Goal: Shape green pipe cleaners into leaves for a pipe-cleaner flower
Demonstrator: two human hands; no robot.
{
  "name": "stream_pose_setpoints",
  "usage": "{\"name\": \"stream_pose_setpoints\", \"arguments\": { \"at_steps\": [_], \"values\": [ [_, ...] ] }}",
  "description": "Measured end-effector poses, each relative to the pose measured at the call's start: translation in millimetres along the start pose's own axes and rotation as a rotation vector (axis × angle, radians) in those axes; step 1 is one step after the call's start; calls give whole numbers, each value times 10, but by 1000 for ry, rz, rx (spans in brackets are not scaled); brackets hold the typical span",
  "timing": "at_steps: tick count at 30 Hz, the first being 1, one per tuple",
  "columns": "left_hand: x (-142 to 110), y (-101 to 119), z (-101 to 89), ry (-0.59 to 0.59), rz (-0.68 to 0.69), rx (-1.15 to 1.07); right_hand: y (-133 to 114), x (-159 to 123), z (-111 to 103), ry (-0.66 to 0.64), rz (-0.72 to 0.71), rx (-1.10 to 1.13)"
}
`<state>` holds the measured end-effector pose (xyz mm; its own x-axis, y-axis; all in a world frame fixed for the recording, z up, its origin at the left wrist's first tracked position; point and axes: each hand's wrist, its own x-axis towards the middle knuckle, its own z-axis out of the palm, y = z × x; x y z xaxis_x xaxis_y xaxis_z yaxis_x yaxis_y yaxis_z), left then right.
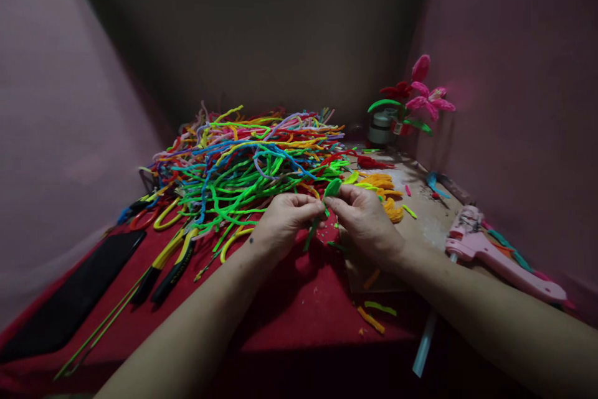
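Observation:
Both hands meet near the middle of the table, closed on a green pipe cleaner (pixel 332 188) shaped into a leaf-like loop at its top, with a tail hanging below. My left hand (pixel 290 220) pinches it from the left side. From the right, my right hand (pixel 363 212) grips it between thumb and fingers. Just behind the hands lies a large heap of coloured pipe cleaners (pixel 243 168), green ones at the front. Orange looped pieces (pixel 379 184) rest beyond my right hand. The fingertips partly hide the held piece.
Pliers (pixel 175 262), a black phone-like slab (pixel 75 290) and thin green wires (pixel 105 324) lie left on the red cloth (pixel 289 318). A pink glue gun (pixel 504 262) with a glue stick is at right. Pink pipe-cleaner flowers (pixel 430 97) stand at the back right.

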<state>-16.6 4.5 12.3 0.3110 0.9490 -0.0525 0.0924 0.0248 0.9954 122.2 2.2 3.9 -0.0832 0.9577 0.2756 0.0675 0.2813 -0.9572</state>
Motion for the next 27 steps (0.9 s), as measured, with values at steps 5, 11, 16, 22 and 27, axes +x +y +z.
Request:
{"name": "stream_pose_setpoints", "arguments": {
  "at_steps": [5, 11, 16, 22, 27],
  "values": [
    [-38, -71, 116, 345, 543, 963, 106, 9, 36, 24, 135, 124],
    [-51, -89, 161, 415, 705, 1201, 124, -4, 50, 32, 314, 415],
    [-25, 12, 8, 28, 186, 191, 71, 15, 5, -28, 281, 454],
    [38, -44, -102, -243, -119, -381, 87, 40, -37, -93, 277, 444],
    [47, -46, -76, -158, -131, -330, 57, 22, -33, -79, 266, 396]
  ]
}}
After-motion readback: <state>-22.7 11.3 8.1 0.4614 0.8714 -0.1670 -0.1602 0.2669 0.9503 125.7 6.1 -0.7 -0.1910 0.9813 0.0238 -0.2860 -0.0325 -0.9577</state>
